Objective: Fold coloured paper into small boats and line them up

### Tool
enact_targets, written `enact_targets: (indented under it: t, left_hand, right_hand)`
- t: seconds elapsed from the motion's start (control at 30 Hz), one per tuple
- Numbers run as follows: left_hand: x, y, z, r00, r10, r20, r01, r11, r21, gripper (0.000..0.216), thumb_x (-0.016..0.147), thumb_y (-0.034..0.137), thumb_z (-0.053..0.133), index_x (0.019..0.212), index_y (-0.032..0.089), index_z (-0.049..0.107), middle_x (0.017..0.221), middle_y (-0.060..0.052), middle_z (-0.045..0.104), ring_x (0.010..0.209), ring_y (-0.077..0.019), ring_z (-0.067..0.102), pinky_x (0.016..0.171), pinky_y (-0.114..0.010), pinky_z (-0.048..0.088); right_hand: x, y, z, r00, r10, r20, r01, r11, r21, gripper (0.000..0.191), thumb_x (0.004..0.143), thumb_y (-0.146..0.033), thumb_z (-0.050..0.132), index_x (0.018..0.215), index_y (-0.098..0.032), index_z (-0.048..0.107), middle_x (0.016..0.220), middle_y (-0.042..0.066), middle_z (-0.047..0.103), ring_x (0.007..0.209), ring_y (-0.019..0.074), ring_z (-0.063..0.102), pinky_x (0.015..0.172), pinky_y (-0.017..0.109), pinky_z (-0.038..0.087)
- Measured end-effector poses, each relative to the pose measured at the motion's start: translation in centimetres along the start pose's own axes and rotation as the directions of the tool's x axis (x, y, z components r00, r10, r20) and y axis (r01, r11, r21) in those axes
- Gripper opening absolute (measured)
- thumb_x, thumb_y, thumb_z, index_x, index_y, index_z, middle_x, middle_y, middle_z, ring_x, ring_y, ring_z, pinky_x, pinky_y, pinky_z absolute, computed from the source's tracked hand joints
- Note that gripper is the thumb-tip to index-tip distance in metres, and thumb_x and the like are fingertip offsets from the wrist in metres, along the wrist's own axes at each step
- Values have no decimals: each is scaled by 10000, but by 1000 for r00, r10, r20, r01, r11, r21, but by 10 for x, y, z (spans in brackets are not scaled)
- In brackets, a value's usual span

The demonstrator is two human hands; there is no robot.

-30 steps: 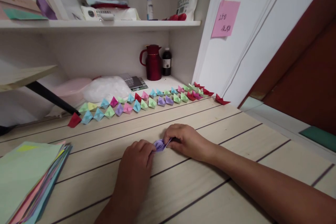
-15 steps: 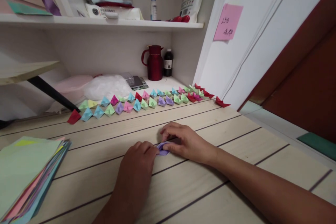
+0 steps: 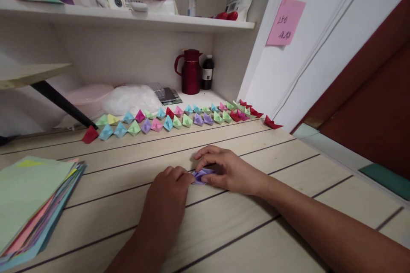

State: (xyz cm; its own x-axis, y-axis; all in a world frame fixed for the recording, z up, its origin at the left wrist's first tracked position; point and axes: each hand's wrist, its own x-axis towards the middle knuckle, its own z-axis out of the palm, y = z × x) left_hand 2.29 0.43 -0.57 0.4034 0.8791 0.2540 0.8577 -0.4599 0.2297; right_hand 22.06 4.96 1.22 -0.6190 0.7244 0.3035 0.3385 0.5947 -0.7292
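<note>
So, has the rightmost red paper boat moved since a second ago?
No, neither way: the red boat keeps its place against the dark lines on the table.

In mid-frame, the small folded purple piece (image 3: 200,177) is creased matt paper; at lower left, the flat stack of coloured sheets (image 3: 30,196) is smooth matt paper. The pale, dark-lined tabletop (image 3: 224,226) looks like faintly grained wood. At upper centre, the dark-red handled jug (image 3: 191,76) has a soft metallic sheen.

Light: dim, diffuse. Shadows: soft, beneath shelf (image 3: 208,21) and under right hand (image 3: 235,172) on tabletop (image 3: 221,230). Bottle label (image 3: 207,74): blurred. Edges: stretched.
</note>
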Motion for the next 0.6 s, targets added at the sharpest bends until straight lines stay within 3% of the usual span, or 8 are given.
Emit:
enact_targets:
  t: [0.6]
  left_hand:
    - [0, 2, 3, 999, 0, -33, -2, 997, -76, 244, 912, 114, 452, 870, 205, 674, 866, -27, 663, 839, -204, 572, 765, -348, 453]
  right_hand:
    - [0, 5, 0, 1000, 28, -11, -30, 981, -194, 171, 769, -92, 678, 892, -209, 700, 1116, 64, 647, 985, 188, 633, 843, 297, 483]
